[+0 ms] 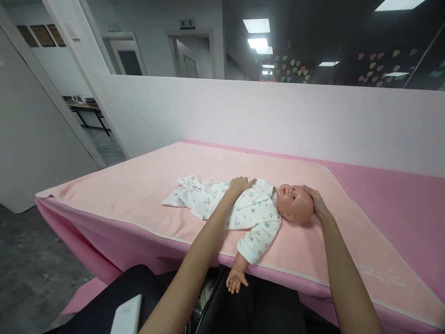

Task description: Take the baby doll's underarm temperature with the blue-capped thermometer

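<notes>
Open right hand (pixel 317 204) cups doll head (pixel 297 205); left hand (pixel 240 185) on shirt (pixel 253 212), grip hidden, unclear

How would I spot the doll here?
Below the white wall spreads a pale pink sheet. The doll lies on it, the person's left hand on its body, right hand against its head. Its white patterned clothes stand out from the pink.

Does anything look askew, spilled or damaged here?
The doll lies on the peach mat, but its near arm juts past the mat's front edge. Its outfit looks crumpled at the leg ends. No spill or damage shows.
</notes>
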### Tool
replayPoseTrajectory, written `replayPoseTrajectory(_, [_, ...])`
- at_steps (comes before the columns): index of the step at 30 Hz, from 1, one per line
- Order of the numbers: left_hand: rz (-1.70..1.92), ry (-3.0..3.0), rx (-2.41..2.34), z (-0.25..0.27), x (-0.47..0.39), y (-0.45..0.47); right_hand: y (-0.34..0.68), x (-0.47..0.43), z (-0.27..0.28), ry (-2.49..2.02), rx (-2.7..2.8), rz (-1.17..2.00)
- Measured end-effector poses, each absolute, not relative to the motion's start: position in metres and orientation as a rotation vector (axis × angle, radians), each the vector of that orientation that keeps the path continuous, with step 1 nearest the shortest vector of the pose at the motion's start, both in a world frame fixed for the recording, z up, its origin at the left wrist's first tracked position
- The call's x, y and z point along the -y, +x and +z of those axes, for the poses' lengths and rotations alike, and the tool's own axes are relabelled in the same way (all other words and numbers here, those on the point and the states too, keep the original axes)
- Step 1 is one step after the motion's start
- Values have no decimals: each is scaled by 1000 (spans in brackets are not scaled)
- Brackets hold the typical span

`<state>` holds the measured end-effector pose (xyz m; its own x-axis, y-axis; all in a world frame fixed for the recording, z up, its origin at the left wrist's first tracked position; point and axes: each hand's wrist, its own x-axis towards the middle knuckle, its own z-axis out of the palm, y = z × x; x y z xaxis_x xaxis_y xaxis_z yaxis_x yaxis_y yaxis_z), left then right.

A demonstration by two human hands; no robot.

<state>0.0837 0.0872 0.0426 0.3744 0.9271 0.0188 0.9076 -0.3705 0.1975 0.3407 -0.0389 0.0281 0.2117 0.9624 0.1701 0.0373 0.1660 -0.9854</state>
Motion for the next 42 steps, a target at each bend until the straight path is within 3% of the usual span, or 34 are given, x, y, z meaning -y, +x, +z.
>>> replayPoseTrajectory(11, [220, 2484, -1663, 40, -89, 83, 341, 40, 29, -1204, 990, 1048])
replayPoseTrajectory(42, [234, 2471, -1682, 40, -88, 84, 345, 35, 22, -1233, 924, 1017])
